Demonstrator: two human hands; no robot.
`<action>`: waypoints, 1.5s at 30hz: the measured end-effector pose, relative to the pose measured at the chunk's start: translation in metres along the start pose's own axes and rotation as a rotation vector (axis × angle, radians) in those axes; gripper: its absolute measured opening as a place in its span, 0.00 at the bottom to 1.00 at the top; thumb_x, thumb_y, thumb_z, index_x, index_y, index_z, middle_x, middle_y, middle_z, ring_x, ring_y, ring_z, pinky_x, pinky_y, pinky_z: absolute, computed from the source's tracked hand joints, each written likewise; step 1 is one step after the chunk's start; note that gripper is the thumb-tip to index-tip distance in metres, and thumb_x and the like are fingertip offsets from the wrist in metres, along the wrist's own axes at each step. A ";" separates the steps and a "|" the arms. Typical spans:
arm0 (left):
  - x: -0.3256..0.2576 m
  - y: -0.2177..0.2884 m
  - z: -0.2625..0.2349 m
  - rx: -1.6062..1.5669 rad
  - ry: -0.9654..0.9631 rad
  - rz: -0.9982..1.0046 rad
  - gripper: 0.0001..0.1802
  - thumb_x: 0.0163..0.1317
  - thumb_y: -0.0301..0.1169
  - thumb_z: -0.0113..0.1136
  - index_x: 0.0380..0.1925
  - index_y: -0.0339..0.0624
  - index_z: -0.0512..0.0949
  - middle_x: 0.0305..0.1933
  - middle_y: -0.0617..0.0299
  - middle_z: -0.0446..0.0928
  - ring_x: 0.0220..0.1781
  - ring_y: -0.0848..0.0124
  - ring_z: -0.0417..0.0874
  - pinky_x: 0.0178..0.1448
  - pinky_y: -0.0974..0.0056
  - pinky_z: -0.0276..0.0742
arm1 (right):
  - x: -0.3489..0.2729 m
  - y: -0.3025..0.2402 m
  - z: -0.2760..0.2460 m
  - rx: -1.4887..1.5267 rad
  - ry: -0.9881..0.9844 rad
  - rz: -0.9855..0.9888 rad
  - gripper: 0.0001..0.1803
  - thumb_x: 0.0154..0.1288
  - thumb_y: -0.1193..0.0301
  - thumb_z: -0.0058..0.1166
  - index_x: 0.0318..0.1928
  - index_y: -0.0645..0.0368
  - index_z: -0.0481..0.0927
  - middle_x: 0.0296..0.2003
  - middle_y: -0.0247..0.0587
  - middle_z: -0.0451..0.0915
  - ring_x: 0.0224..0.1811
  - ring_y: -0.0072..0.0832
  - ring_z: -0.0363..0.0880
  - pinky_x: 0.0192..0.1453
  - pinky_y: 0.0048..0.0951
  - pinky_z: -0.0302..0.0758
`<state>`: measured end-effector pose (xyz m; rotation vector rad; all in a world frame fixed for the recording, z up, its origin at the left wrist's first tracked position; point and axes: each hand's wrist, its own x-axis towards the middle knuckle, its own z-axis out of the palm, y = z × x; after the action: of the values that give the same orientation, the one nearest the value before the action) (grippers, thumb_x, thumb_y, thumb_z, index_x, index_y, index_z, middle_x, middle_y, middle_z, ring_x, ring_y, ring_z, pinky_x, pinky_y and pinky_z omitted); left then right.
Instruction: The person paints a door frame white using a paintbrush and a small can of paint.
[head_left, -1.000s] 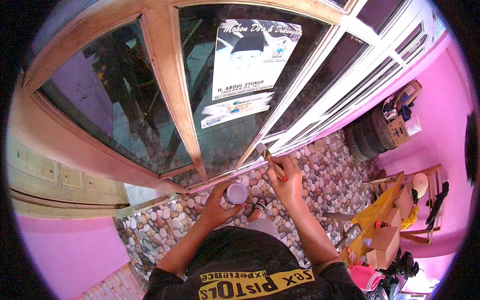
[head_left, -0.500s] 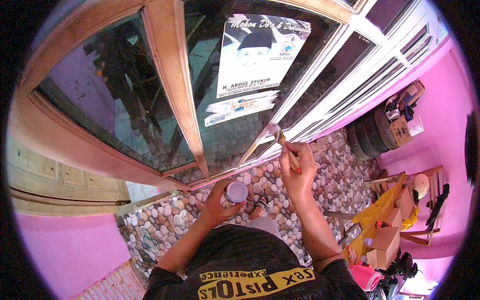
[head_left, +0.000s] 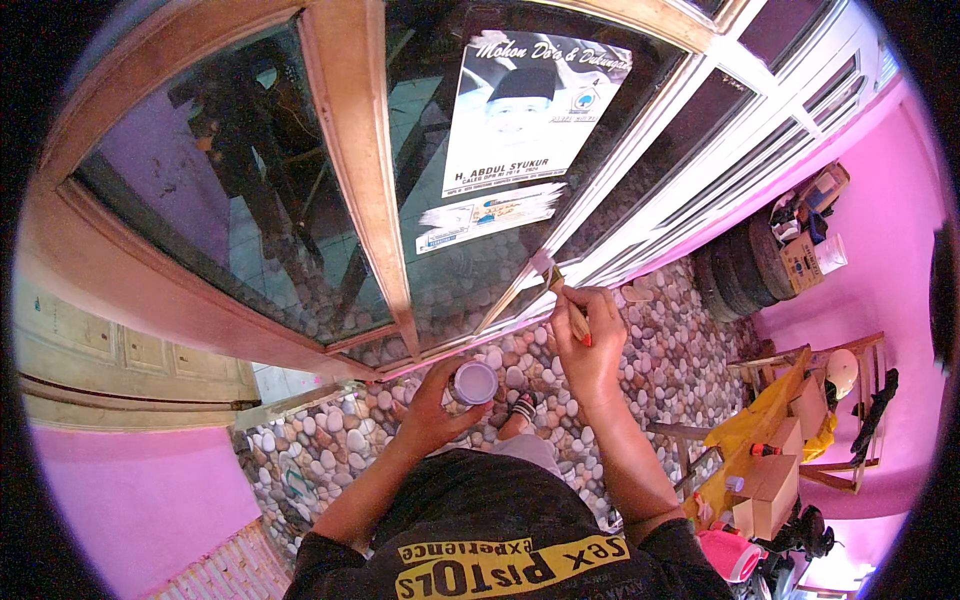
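My right hand (head_left: pixel 592 335) grips a paintbrush (head_left: pixel 577 318) by its wooden handle, which has a reddish end. The pale bristles touch the window frame (head_left: pixel 590 205), on an upright that is white above the brush and bare brown wood below it. My left hand (head_left: pixel 437 408) is wrapped round a small round tub of paint (head_left: pixel 475 383), open at the top, with whitish-lilac paint inside. It is held in front of my body, lower and to the left of the brush. Behind the frame's glass a paper poster (head_left: pixel 530 120) with a torn strip beneath it is stuck on.
Left of the poster stands an unpainted wooden upright (head_left: pixel 355 150). Stacked tires (head_left: pixel 735 265) and cardboard boxes sit by the pink wall (head_left: pixel 880 250) at right. Nearer, a wooden bench (head_left: pixel 845 470) holds boxes and yellow cloth. The floor (head_left: pixel 660 370) has a pebble pattern.
My right hand has shifted slightly left and down along the upright with the brush. The view has turned a little, so the poster sits further right. My left hand holds the tub in the same place.
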<state>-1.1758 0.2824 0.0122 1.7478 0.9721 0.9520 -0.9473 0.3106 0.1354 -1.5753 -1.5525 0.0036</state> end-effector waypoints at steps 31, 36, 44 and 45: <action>0.000 0.002 -0.003 -0.052 -0.025 -0.020 0.41 0.54 0.38 0.81 0.65 0.40 0.72 0.64 0.48 0.75 0.68 0.53 0.76 0.72 0.53 0.70 | 0.046 -0.051 -0.051 -0.043 0.201 -0.152 0.09 0.62 0.82 0.66 0.42 0.65 0.82 0.36 0.50 0.82 0.34 0.42 0.83 0.40 0.36 0.80; 0.002 0.004 -0.002 -0.087 -0.050 -0.040 0.41 0.54 0.38 0.80 0.65 0.38 0.72 0.63 0.48 0.76 0.67 0.54 0.77 0.72 0.54 0.70 | 0.060 -0.062 -0.066 -0.073 0.233 -0.221 0.09 0.62 0.82 0.66 0.43 0.65 0.82 0.36 0.49 0.82 0.35 0.41 0.84 0.40 0.34 0.80; 0.005 0.017 -0.004 -0.074 -0.050 -0.048 0.41 0.54 0.37 0.80 0.65 0.37 0.71 0.63 0.48 0.76 0.67 0.55 0.77 0.71 0.55 0.71 | 0.086 -0.080 -0.090 -0.092 0.286 -0.329 0.09 0.62 0.82 0.66 0.42 0.65 0.82 0.35 0.49 0.82 0.34 0.37 0.84 0.40 0.31 0.80; 0.004 0.011 -0.002 -0.080 -0.043 -0.031 0.41 0.54 0.38 0.80 0.65 0.37 0.71 0.63 0.48 0.76 0.67 0.55 0.77 0.72 0.55 0.71 | 0.090 -0.083 -0.093 -0.095 0.302 -0.338 0.09 0.62 0.81 0.66 0.42 0.65 0.82 0.35 0.49 0.82 0.34 0.36 0.84 0.40 0.31 0.80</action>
<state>-1.1741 0.2833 0.0241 1.6760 0.9187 0.9176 -0.9420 0.3140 0.2890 -1.2958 -1.5722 -0.4795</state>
